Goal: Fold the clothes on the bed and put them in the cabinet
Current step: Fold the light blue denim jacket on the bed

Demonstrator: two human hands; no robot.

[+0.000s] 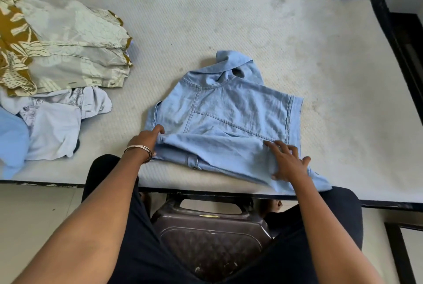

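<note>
Denim shirt (231, 121) under flat right hand (289, 162) (fingers spread)

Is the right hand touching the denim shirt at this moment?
Touching. The head view shows the right hand lying flat on the denim shirt, fingers spread across its folded near edge with no gap.
</note>
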